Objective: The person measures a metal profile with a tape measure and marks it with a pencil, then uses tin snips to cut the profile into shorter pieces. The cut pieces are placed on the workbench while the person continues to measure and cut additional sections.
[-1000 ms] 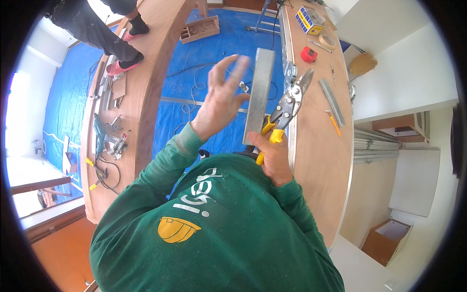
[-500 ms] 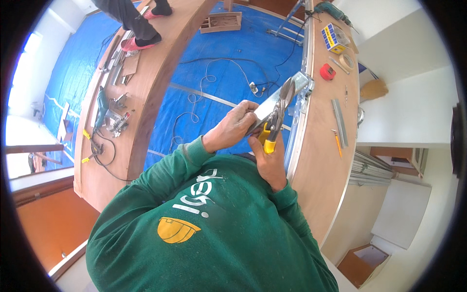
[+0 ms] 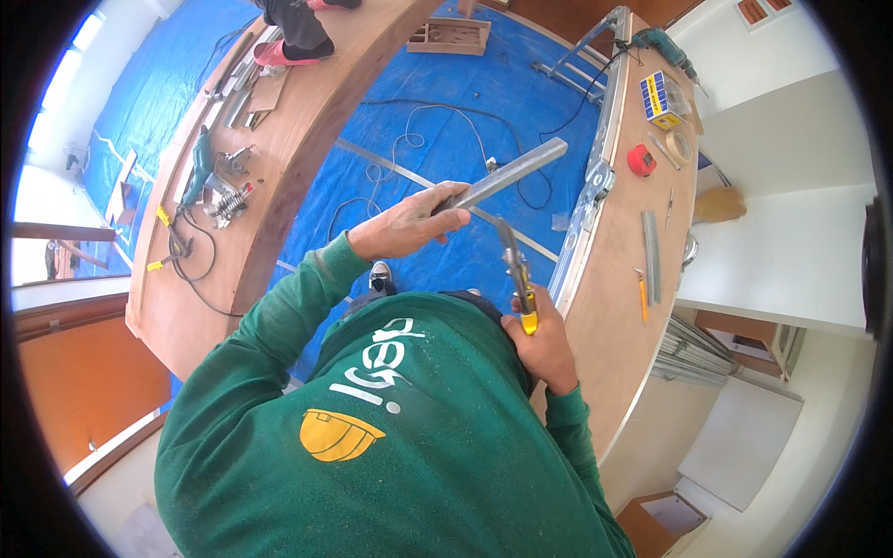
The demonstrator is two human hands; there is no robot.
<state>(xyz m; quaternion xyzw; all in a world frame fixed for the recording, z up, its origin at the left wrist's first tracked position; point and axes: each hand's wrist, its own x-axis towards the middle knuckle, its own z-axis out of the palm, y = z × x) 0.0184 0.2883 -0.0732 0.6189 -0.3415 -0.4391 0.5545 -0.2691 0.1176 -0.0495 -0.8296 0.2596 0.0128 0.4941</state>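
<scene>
My left hand (image 3: pixel 406 223) is closed round one end of a short grey metal channel (image 3: pixel 517 171), which points up and to the right over the blue sheet. In my right hand (image 3: pixel 544 342), held lower and close to my body, is a pair of tin snips (image 3: pixel 513 262) with yellow grips. The blades of the snips point up toward the channel's underside; whether they touch it I cannot tell. Part of the grips is hidden in my palm.
On the right-hand wooden board lie a red tape measure (image 3: pixel 641 160), a metal strip (image 3: pixel 650 258), an orange pencil-like tool (image 3: pixel 642 297), a tape roll (image 3: pixel 677 146) and a green drill (image 3: pixel 666 51). Another drill (image 3: pixel 199 167) lies left. A person's foot (image 3: pixel 286 54) stands on the left board.
The snips have come away from their place across the channel and dropped lower with my right hand. My left hand has shifted slightly left, and the channel now lies at a flatter slant.
</scene>
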